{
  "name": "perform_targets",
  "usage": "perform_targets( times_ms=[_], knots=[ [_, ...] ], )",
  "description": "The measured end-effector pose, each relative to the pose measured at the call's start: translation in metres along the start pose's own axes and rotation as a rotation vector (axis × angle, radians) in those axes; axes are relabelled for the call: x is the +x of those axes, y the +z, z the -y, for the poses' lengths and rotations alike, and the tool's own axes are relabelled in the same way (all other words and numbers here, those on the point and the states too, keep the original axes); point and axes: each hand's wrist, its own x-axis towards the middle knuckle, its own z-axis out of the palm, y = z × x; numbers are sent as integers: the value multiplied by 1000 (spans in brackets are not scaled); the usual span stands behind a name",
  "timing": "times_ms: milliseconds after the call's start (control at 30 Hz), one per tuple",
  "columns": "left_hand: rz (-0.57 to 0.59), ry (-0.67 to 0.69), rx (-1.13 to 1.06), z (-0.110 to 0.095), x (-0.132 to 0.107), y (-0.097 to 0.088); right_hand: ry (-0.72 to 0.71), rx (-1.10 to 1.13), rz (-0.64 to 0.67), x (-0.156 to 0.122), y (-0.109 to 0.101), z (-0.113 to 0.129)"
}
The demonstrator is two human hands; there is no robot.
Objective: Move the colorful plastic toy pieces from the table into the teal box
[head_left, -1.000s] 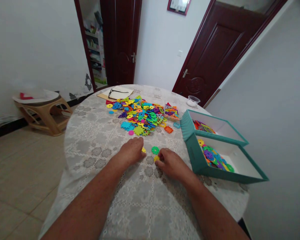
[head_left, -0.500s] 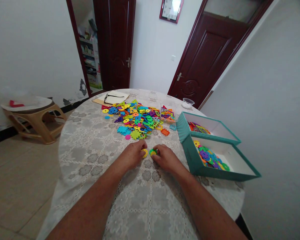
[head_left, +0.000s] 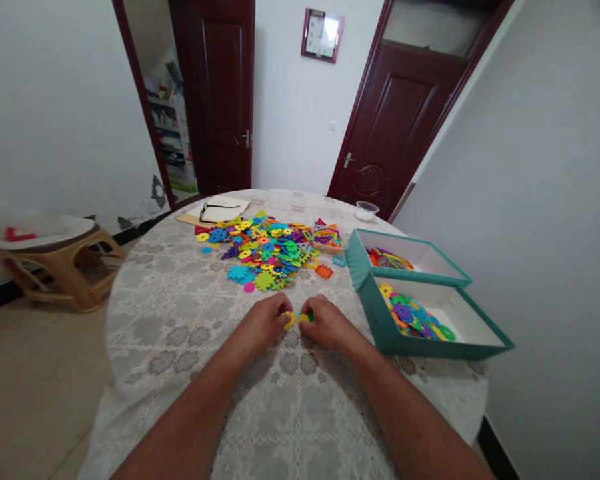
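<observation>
Between the thumb and fingers of my left hand (head_left: 269, 323) is a yellow plastic gear piece (head_left: 290, 320), partly covered by the fingertips. My right hand (head_left: 325, 321) pinches green and yellow gear pieces (head_left: 305, 317); whether they are joined is too small to tell. The two hands face each other a little apart over the tablecloth (head_left: 260, 413). Just beyond them lies a big heap of colourful gear pieces (head_left: 275, 247). A lime square piece (head_left: 265, 281) and a pink disc (head_left: 249, 287) lie at its near edge.
At the right stands an open teal box (head_left: 380, 327) with gear pieces in both halves. A clear tub of small pieces (head_left: 327, 237) sits beside the heap. Eyeglasses (head_left: 220, 207) rest on paper at the back left. A plastic bowl (head_left: 367, 211) stands at the far edge.
My hands have come slightly closer together, and the right hand has turned, covering more of its pieces. The view has tilted up a little, so everything sits lower.
</observation>
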Motion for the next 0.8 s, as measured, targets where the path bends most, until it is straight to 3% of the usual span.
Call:
perform_targets(
  times_ms=[233, 400, 600, 800],
  knots=[
    [43, -32, -26, -1, -1, 4, 98, -100, 0, -4, -7, -4],
    [52, -19, -18, 0, -1, 7, 92, -28, 14, -3, -8, -8],
    [44, -18, -50, 0, -1, 9, 43, 174, -5, -10, -9, 0],
    [-44, -38, -213, -10, 2, 4, -56, 493, -21, -14, 0, 5]
  ],
)
